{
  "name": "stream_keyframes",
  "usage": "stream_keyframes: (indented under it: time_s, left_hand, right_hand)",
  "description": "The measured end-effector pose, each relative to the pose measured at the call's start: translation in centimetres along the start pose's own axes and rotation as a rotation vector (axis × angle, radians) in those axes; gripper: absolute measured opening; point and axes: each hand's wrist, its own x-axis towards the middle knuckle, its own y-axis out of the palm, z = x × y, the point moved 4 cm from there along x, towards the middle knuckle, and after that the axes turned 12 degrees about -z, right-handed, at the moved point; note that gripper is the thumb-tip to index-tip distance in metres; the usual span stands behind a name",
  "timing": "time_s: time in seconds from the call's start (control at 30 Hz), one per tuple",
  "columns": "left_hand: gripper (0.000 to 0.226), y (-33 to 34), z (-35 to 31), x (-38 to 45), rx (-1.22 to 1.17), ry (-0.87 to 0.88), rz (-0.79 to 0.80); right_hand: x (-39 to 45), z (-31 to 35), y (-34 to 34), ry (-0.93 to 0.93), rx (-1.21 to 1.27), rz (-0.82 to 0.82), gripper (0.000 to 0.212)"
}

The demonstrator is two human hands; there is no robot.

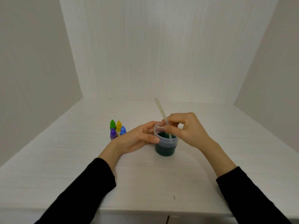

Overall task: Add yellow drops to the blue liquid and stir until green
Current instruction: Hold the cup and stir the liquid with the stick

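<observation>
Liquid [165,148] in the clear cup [165,143] looked dark teal-green, mid-counter [145,183]. We curled our left hand [137,139] round the cup's rim; our right hand [186,128] pinched a pale straw [161,111], tilted, tip dipped in the liquid.
</observation>
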Motion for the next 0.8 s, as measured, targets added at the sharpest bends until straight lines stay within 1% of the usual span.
stream_keyframes:
  time_s: [0.13, 0.23, 0.33, 0.5, 0.6, 0.7, 0.8]
  left_hand:
    - [0.068, 0.1, -0.1, -0.1, 0.001, 0.015, 0.016]
    - [0.075, 0.2, -0.1, 0.0, -0.002, 0.021, 0.035]
    - [0.075, 0.2, 0.0, 0.0, -0.011, 0.015, 0.034]
    - [0.068, 0.0, 0.1, 0.1, -0.007, -0.010, 0.008]
    - [0.066, -0.1, 0.2, 0.2, -0.027, -0.025, -0.002]
    - [0.069, 0.1, 0.1, 0.1, -0.036, -0.026, 0.008]
    - [0.066, 0.0, 0.1, 0.1, -0.012, -0.015, 0.010]
  right_hand:
    - [0.0, 0.1, 0.5, 0.001, 0.035, 0.025, 0.008]
    - [0.1, 0.1, 0.7, 0.033, 0.082, 0.002, 0.009]
    - [0.2, -0.2, 0.8, 0.057, 0.075, -0.020, 0.011]
    - [0.6, -0.5, 0.7, 0.038, -0.091, -0.078, 0.012]
    - [0.6, -0.3, 0.6, -0.023, -0.195, -0.083, 0.017]
    - [0.5, -0.1, 0.0, -0.059, -0.249, -0.088, 0.017]
    - [0.5, -0.2, -0.3, -0.072, -0.278, -0.080, 0.016]
